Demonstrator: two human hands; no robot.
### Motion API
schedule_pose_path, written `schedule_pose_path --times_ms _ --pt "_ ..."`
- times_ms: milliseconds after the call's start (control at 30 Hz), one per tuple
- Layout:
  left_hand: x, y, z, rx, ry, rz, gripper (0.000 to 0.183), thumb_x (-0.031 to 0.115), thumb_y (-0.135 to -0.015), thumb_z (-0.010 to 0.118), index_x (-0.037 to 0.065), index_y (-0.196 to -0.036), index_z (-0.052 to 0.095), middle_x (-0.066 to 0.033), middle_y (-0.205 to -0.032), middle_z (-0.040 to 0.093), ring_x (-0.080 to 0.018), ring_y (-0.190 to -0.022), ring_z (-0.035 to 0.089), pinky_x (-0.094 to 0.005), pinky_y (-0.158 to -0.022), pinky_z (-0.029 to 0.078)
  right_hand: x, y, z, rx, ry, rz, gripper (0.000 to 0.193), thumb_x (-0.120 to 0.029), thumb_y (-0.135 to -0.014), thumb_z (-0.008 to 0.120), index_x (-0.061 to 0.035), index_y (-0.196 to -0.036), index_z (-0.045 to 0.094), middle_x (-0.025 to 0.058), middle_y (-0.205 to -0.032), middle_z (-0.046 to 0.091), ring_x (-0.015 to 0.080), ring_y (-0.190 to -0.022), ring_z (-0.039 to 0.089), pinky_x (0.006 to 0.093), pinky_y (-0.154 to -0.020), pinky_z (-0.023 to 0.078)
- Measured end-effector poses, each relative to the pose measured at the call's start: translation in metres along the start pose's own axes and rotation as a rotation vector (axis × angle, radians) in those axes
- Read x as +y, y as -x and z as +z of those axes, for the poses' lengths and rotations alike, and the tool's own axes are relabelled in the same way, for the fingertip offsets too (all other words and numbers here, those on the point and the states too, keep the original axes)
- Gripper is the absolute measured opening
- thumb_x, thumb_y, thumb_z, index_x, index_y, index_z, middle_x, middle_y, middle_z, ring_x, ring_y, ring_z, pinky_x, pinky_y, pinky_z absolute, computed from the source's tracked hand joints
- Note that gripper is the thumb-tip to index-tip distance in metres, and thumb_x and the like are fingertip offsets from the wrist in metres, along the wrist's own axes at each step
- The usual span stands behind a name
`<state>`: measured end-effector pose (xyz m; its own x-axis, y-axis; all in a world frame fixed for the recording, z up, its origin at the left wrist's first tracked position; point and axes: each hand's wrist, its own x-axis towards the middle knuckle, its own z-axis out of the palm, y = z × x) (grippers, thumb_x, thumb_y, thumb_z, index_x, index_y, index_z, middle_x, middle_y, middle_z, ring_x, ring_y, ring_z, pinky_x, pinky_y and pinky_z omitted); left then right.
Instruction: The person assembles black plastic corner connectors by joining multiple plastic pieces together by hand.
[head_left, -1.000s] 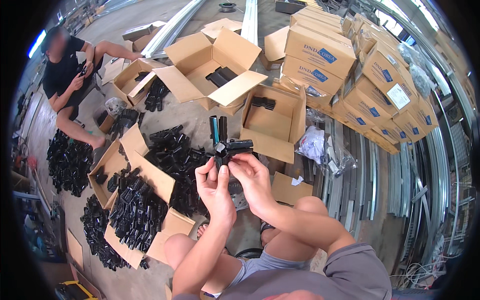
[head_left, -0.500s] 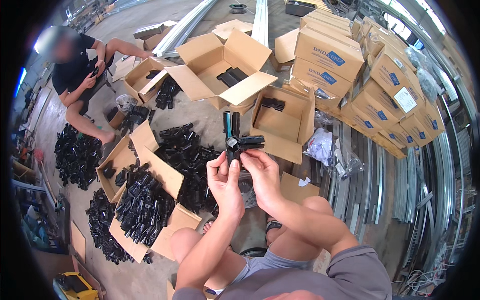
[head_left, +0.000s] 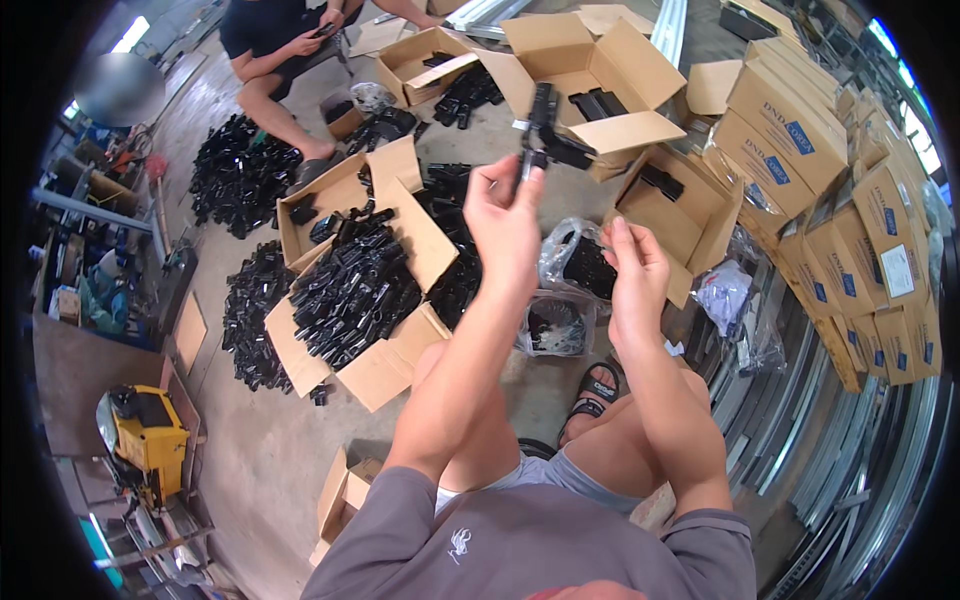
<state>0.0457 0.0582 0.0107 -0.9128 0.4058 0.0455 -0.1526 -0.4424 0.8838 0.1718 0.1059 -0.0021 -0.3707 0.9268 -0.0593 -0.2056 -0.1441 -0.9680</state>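
Observation:
My left hand (head_left: 508, 215) is closed on a black multi-armed plastic connector (head_left: 540, 118), raised in front of me. Its lower end sits between thumb and fingers, with the arms pointing up and to the right. My right hand (head_left: 637, 268) is apart from it, thumb and fingers drawn together; whether a small piece is between them I cannot make out. Just left of that hand is a clear plastic bag (head_left: 590, 268) of small dark pieces. A second bag-lined container (head_left: 557, 332) with small dark parts stands below it.
An open carton (head_left: 432, 240) heaped with black connectors stands at left, with loose piles (head_left: 255, 310) around it. Open cartons (head_left: 640, 62) lie ahead. Stacked boxes (head_left: 785, 115) and metal profiles (head_left: 800, 440) line the right. A person (head_left: 290, 50) sits at the far left.
My hands have separated: the left keeps the connector and has moved up, while the right has let go and moved right beside the bag. The view has shifted left and down.

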Motion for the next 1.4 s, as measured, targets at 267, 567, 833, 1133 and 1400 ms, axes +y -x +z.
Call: schedule_pose_path --times_ms 267,567,833,1133,1400 --pt "-0.021 -0.089 -0.087 0.259 -0.184 -0.100 0.044 0.021 -0.086 0.076 0.005 -0.120 0.052 -0.0087 -0.112 0.063 -0.0131 -0.091 0.061 -0.0300 -0.077 0.048 -0.018 0.002 -0.005 -0.072 -0.025 0.010 0.021 -0.023 -0.095 0.065 -0.0028 -0.093 0.067 0.0026 -0.088 0.068 0.0098 -0.083 0.061 0.0251 -0.077 0.046" --pt "-0.103 0.030 -0.190 -0.292 -0.300 -0.718 0.048 0.040 -0.096 0.062 0.003 -0.125 0.057 -0.0069 -0.111 0.065 -0.0193 -0.097 0.064 -0.0342 -0.085 0.053 -0.021 -0.002 -0.028 -0.097 0.080 -0.119 0.023 -0.023 -0.097 0.061 -0.0012 -0.095 0.067 0.0026 -0.082 0.066 0.0093 -0.075 0.060 0.0239 -0.070 0.046" --pt "-0.097 0.193 -0.321 -0.229 0.023 -1.280 0.055 0.045 -0.099 0.050 0.002 -0.133 0.053 -0.0129 -0.132 0.059 -0.0262 -0.122 0.056 -0.0421 -0.104 0.045 -0.074 0.000 -0.087 0.039 0.007 -0.149 0.038 -0.034 -0.104 0.049 -0.0020 -0.096 0.068 -0.0076 -0.052 0.035 0.0032 -0.046 0.028 0.0230 -0.045 0.022" --pt "0.030 0.130 -0.217 -0.384 0.023 -0.400 0.065 0.054 -0.099 0.037 0.003 -0.138 0.047 -0.0194 -0.145 0.045 -0.0329 -0.136 0.042 -0.0477 -0.114 0.031 0.057 -0.041 -0.213 0.267 0.281 0.157 0.035 -0.029 -0.103 0.047 -0.0025 -0.091 0.068 -0.0060 -0.058 0.042 0.0042 -0.050 0.036 0.0232 -0.045 0.025" --pt "0.039 0.103 -0.078 -0.703 -0.333 -0.232 0.027 0.019 -0.094 0.062 0.001 -0.114 0.065 -0.0167 -0.112 0.068 -0.0243 -0.104 0.066 -0.0345 -0.089 0.052 0.081 -0.144 -0.092 0.008 0.458 0.022 0.030 -0.025 -0.101 0.052 -0.0008 -0.093 0.067 0.0013 -0.068 0.057 0.0082 -0.061 0.053 0.0245 -0.057 0.044"
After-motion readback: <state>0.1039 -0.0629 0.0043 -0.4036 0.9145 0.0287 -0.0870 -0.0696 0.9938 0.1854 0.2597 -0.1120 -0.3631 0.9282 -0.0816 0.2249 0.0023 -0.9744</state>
